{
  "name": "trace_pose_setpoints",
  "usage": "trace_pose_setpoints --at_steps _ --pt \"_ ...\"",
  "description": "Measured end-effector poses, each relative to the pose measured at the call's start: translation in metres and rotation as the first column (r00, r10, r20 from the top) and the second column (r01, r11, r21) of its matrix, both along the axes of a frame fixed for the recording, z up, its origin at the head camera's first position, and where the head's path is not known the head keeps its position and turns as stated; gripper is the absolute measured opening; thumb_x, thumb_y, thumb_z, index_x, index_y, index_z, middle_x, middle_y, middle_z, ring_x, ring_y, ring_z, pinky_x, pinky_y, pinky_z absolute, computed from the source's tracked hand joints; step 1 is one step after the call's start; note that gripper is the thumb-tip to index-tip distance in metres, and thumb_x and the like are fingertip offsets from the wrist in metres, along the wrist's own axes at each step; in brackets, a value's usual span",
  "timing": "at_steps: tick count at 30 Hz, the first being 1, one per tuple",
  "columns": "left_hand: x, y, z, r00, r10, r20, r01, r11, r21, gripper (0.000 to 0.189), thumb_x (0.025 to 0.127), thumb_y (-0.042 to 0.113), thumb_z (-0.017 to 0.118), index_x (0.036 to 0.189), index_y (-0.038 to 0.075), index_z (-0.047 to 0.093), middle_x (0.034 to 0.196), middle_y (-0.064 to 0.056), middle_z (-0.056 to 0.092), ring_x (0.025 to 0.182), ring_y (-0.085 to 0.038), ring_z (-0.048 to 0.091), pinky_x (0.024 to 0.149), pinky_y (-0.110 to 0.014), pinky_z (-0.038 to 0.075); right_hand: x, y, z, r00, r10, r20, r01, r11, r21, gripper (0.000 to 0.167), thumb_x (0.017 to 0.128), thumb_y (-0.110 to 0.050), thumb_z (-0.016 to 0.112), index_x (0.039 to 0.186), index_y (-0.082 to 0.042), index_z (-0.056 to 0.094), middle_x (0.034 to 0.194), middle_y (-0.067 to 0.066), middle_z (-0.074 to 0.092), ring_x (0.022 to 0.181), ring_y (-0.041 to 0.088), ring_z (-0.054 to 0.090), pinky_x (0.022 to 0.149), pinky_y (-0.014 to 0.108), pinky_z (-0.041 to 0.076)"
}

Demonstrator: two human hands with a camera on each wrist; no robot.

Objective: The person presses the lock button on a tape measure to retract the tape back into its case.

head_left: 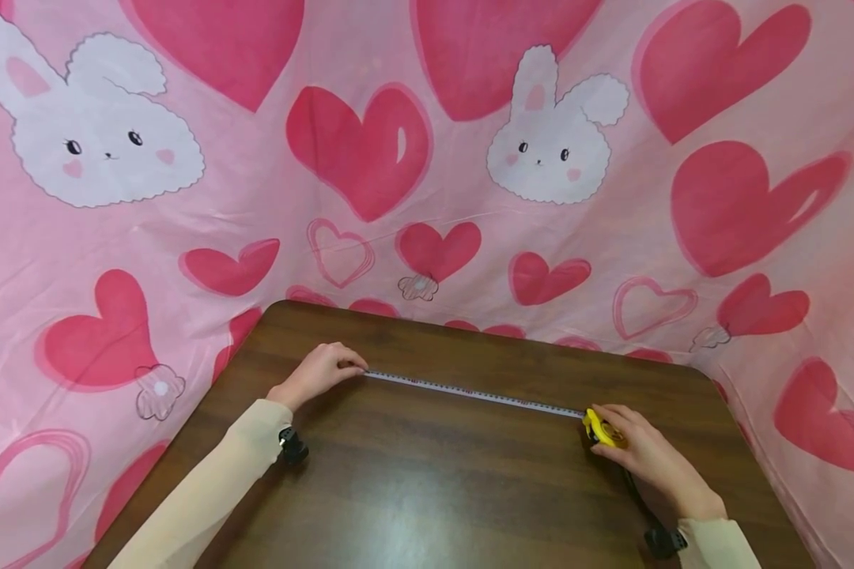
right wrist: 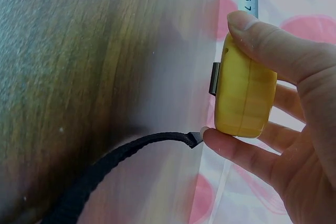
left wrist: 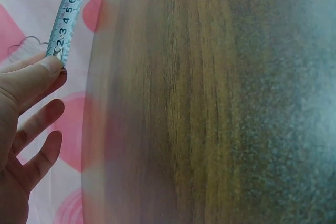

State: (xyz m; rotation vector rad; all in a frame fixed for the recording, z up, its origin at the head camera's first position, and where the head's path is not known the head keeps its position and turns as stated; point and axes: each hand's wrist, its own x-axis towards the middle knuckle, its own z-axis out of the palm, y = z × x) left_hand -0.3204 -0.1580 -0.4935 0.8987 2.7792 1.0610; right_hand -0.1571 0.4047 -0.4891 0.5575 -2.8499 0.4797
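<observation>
A yellow tape measure is in my right hand, its case gripped between thumb and fingers. In the right wrist view the thumb presses at the top of the case, where the blade comes out. A black strap trails from its lower end. The pale blade stretches out straight across to my left hand. There the thumb and forefinger pinch the blade's end, close to the low numbers, while the other fingers stay loosely bent.
Both hands are over a dark brown wooden table with rounded far corners. Behind it hangs a pink cloth printed with hearts and rabbits. Black wrist cameras sit on both wrists, below pale sleeves.
</observation>
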Motion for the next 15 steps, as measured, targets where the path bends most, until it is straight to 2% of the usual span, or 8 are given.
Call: trace_pose_setpoints --at_steps 9,15 --pt "0.0002 0.0040 -0.0026 1.000 -0.003 -0.022 0.003 1.000 -0.019 0.012 0.094 0.018 0.078 0.105 0.020 0.083 0.099 0.010 0.076 0.094 -0.014 0.063 0.090 -0.041 0.055 -0.0011 -0.0024 0.0008 1.000 0.029 -0.012 -0.029 1.000 0.008 0.063 0.081 -0.017 0.090 0.133 0.006 0.064 0.123 0.020 0.066 0.108 0.038 0.066 0.089 0.060 0.054" --pt "-0.0010 0.0069 -0.0020 1.000 -0.005 -0.023 0.005 1.000 -0.011 0.013 0.094 0.018 0.079 0.105 0.021 0.084 0.098 0.010 0.076 0.093 -0.013 0.063 0.089 -0.041 0.055 -0.0020 -0.0056 0.0022 0.999 0.017 0.040 -0.017 1.000 -0.008 0.063 0.083 -0.021 0.088 0.134 0.005 0.063 0.125 0.022 0.065 0.111 0.041 0.064 0.093 0.063 0.052"
